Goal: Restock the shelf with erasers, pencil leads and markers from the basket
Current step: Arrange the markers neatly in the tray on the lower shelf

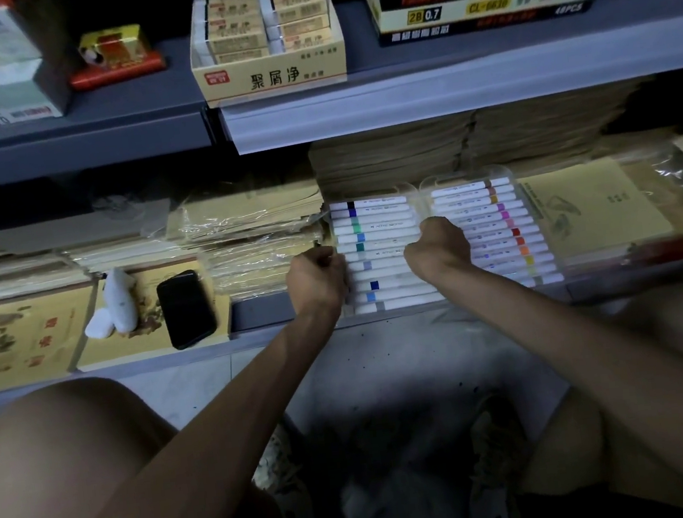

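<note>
The marker case (436, 242) lies flat on the lower shelf (251, 313), a clear plastic case of two halves with white markers in rows, and its near edge looks to sit right at the shelf's front lip, perhaps a little over it; that is where I would expect trouble, since a push that is uneven between the two hands could swing the case askew, and a pull toward the knees could tip it off onto the floor. Beyond the hands the case seems to butt against a stack of brown paper packs (467, 144); shoved hard, it may jam there or ride up, and the markers could rattle loose if the lid is not latched, which I cannot tell from here.

The left hand (318, 276) is curled at the case's left edge, knuckles up, fingers tucked out of sight, apparently gripping that side; just left of it lie wrapped paper pads (252, 244), and further left a black phone (186, 309), near enough that a stray elbow might nudge it. The right hand (437, 249) is a loose fist resting on top of the case near the seam between the halves; whether it grips anything or only presses down I cannot tell. Both forearms reach forward from a crouch, wrists fairly straight. No basket is in sight; the eraser box (265, 35) sits on the shelf above the hands.
</note>
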